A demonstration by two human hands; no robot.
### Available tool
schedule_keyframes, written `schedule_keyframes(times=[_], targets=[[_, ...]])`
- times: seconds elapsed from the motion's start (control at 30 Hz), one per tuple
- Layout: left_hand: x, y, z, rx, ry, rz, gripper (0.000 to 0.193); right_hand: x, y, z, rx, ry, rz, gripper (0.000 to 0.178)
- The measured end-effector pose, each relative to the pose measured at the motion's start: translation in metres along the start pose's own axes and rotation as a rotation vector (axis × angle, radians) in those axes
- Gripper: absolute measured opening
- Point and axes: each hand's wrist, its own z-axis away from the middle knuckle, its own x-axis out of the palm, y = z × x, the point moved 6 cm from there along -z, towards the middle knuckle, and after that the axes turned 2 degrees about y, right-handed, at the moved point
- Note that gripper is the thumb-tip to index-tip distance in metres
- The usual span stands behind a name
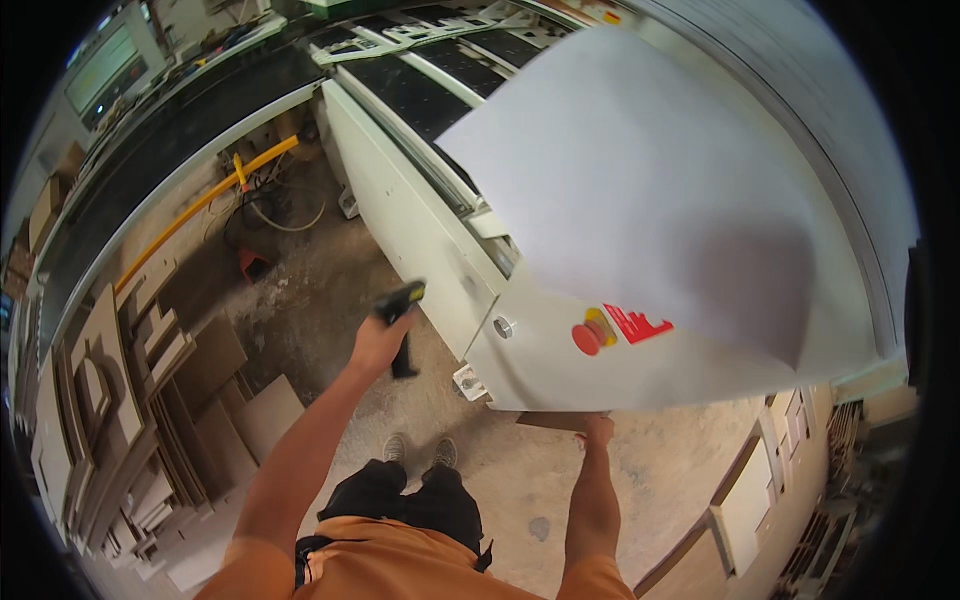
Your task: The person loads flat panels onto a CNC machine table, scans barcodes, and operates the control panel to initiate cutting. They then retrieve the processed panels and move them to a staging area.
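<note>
My left hand [378,345] is closed around a black pistol-shaped handheld device [402,300] with a small yellow patch, close to the side of a white machine [400,215]. What kind of device it is does not show clearly. Lower right, my right hand [599,430] grips the end of a brown board [548,420], just below the machine's near edge. Most of that board is hidden by the machine. A large white sheet [620,170], curled at its edges, covers much of the machine's top. Beside the sheet sits a red emergency stop button [587,339] with a yellow base.
Stacks of brown boards [205,400] lean at the left. A yellow bar [205,200] and cables lie beyond them, with a red foot pedal [254,265] on the floor. More cut panels [748,490] stand at the lower right. A black-topped bed [400,90] stretches behind.
</note>
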Motion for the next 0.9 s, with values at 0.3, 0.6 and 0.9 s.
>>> schedule_keyframes(times=[0.3, 0.6, 0.9], targets=[[0.052, 0.129, -0.18, 0.111, -0.018, -0.281, 0.066, -0.142, 0.204, 0.133, 0.093, 0.156, -0.27, 0.04], [0.148, 0.165, -0.354, 0.792, -0.328, -0.968, 0.055, -0.164, 0.305, 0.367, 0.445, 0.505, -0.478, 0.031], [0.102, 0.167, -0.369, 1.53, 0.092, -1.165, 0.043, -0.161, 0.439, 0.669, 0.843, 0.876, -0.673, 0.033]])
